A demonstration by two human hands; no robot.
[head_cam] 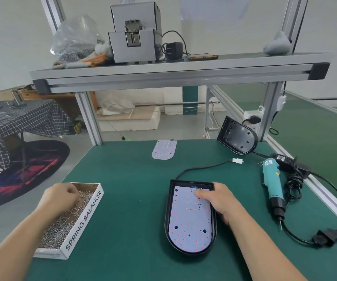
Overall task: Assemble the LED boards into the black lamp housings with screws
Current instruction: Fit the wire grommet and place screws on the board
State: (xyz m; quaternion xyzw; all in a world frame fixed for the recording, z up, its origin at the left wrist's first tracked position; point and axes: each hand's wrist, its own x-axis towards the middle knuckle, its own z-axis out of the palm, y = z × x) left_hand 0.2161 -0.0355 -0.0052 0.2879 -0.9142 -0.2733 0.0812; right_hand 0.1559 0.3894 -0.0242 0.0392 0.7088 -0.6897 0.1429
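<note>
Head view: I am looking down on the green bench, and the black lamp housing [168, 222] is lying in the lower centre of the frame. An LED board [190, 224] is sitting inside it. The housing's long axis is running from the top of the frame toward the bottom, with the rounded end lowest.

My right hand [219, 201] is resting on the board's upper right part. Its fingers are lying fairly flat on the board, pressing rather than gripping.

My left hand [61, 196] is reaching into the screw box [84, 218] at lower left, fingers curled down into the screws [60, 228]. The fingertips are hiding behind the hand, so I cannot tell whether a screw is pinched.

What I am judging the coming move on is this: the board is lying to the right of the left hand, well apart across bare mat. That hand is the nearer one to the board's left edge.

The electric screwdriver [272, 183] is lying at right of frame, bit pointing toward the bottom. It is lying closer to my right hand, so I am expecting that hand to fetch it.
</note>
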